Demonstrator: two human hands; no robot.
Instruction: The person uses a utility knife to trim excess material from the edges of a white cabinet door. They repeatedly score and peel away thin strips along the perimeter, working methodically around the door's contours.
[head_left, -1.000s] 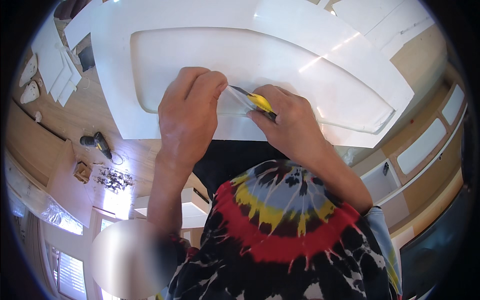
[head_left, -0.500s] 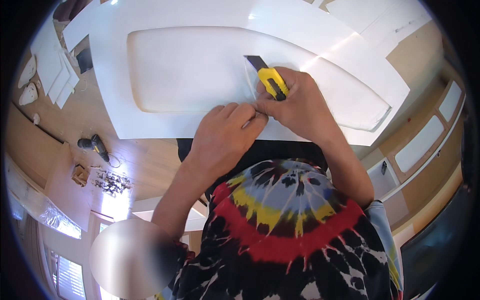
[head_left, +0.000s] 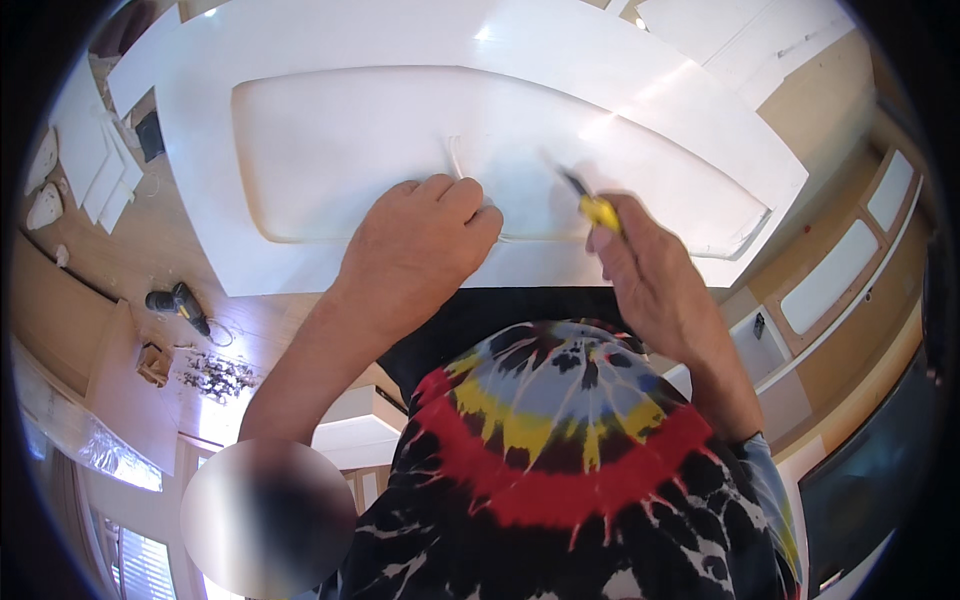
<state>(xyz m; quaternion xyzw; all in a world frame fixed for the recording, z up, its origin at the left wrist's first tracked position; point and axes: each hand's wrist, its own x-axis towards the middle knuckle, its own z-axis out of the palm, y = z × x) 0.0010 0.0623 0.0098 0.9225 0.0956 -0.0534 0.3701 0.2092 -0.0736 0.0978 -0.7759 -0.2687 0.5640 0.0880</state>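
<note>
The left hand (head_left: 425, 240) rests knuckles up on the near edge of a white moulded panel (head_left: 330, 130), fingers curled together and pinching a thin white strip (head_left: 456, 158) that curls up from the panel. The right hand (head_left: 650, 275), just right of it, has its fingers clamped on a yellow knife (head_left: 592, 205) whose tip points far-left over the panel. A drill (head_left: 175, 303) lies on the floor at left.
</note>
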